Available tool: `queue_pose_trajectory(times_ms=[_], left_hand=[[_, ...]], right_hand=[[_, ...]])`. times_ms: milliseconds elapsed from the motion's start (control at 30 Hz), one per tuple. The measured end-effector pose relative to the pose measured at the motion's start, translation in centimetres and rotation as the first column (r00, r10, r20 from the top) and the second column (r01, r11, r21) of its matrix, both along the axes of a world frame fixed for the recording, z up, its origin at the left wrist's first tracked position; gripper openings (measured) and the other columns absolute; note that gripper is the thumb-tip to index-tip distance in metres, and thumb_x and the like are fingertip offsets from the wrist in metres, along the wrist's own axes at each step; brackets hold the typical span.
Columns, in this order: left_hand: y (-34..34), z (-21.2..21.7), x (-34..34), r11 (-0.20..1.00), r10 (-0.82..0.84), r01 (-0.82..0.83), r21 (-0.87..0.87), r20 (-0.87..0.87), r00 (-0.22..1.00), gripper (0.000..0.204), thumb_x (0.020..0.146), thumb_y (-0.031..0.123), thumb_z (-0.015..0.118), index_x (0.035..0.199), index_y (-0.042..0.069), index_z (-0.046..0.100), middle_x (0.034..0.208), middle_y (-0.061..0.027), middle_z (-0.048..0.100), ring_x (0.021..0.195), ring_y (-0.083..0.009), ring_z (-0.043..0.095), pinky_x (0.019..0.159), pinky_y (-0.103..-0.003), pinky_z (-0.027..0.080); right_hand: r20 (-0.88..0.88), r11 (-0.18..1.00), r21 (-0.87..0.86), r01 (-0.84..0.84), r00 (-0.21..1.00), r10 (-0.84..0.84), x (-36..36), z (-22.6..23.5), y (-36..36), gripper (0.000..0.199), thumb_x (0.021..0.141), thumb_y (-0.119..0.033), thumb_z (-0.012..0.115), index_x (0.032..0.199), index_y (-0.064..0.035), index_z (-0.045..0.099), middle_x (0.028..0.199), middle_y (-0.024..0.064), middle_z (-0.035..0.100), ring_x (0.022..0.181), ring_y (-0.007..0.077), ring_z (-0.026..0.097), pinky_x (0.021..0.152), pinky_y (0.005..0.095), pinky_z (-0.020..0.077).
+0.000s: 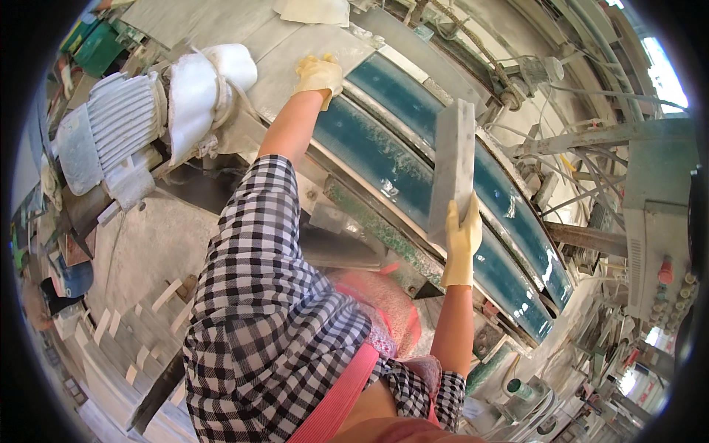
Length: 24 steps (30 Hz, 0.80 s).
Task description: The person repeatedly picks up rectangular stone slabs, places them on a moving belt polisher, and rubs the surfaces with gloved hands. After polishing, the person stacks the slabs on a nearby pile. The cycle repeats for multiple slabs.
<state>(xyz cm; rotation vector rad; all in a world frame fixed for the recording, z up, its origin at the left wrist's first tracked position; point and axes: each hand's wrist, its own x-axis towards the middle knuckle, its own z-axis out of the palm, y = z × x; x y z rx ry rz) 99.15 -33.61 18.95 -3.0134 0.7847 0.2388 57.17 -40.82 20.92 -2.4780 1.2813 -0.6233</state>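
Note:
A long grey stone-like bar (452, 166) slants across two long blue-green belts (399, 151), which look wet and shiny in places. My right hand (463, 240), in a pale yellow glove, grips the bar by its near end, thumb on one side and fingers on the other. At the far left end of the belts, my left hand (319, 76), gloved in the same yellow, lies on a flat grey surface (284, 70) with its fingers reaching forward. Nothing shows in that hand, though its fingertips are hard to make out.
A ribbed grey motor (125, 114) and a white wrapped bundle (199, 96) stand to the left. At the right is a control box (657, 221) with a red button. Stacked pale strips (133, 340) lie at the lower left. A green-stained metal edge (384, 229) runs before me.

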Motion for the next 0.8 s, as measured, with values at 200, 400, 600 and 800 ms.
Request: queue_pose_trajectory(times_ms=[200, 400, 600, 800], left_hand=[[0.7, 2.2, 0.0, 0.975, -0.184, 0.176, -0.132, -0.051, 0.982, 0.045, 0.09, 0.014, 0.046, 0.132, -0.002, 0.052, 0.119, -0.0251, 0.065, 0.113, -0.0364, 0.063, 0.089, -0.05, 0.05], [2.0, 6.0, -4.7, 0.806, -0.408, 0.171, -0.567, -0.323, 0.854, 0.035, 0.084, 0.02, 0.051, 0.107, -0.003, 0.064, 0.097, -0.02, 0.068, 0.089, -0.0279, 0.064, 0.08, -0.043, 0.05], [-2.0, 2.4, -20.9, 0.529, -0.377, -0.317, -0.787, -0.553, 0.743, 0.031, 0.084, 0.018, 0.057, 0.105, -0.004, 0.064, 0.097, -0.0308, 0.067, 0.091, -0.0395, 0.068, 0.078, -0.045, 0.054], [-2.5, 4.6, -25.0, 0.505, -0.718, -0.403, -0.764, -0.631, 0.296, 0.035, 0.098, 0.023, 0.045, 0.102, -0.007, 0.064, 0.092, -0.0144, 0.067, 0.093, -0.0228, 0.069, 0.082, -0.037, 0.052]], right_hand=[[0.04, 0.999, -0.03, -0.037, 0.998, 0.039, -0.5, -0.4, -0.4, 0.063, 0.09, -0.041, 0.063, 0.14, -0.0052, 0.049, 0.107, 0.026, 0.068, 0.097, 0.0429, 0.065, 0.082, 0.049, 0.0516], [0.038, 0.999, -0.017, -0.027, 0.999, 0.027, -0.8, -0.2, -0.4, 0.065, 0.092, -0.044, 0.06, 0.141, -0.0028, 0.048, 0.118, 0.027, 0.065, 0.107, 0.0426, 0.063, 0.089, 0.047, 0.0504], [0.052, 0.993, 0.109, -0.038, 0.998, 0.033, -1.1, 0.6, -0.8, 0.079, 0.089, -0.055, 0.062, 0.143, -0.0007, 0.045, 0.129, 0.0278, 0.059, 0.119, 0.0419, 0.058, 0.1, 0.0448, 0.046], [-0.047, 0.976, 0.218, 0.019, 0.999, -0.009, -0.9, 2.2, -0.1, 0.102, 0.073, -0.063, 0.073, 0.148, -0.0021, 0.039, 0.135, 0.0274, 0.056, 0.125, 0.0407, 0.055, 0.104, 0.0437, 0.0434]])
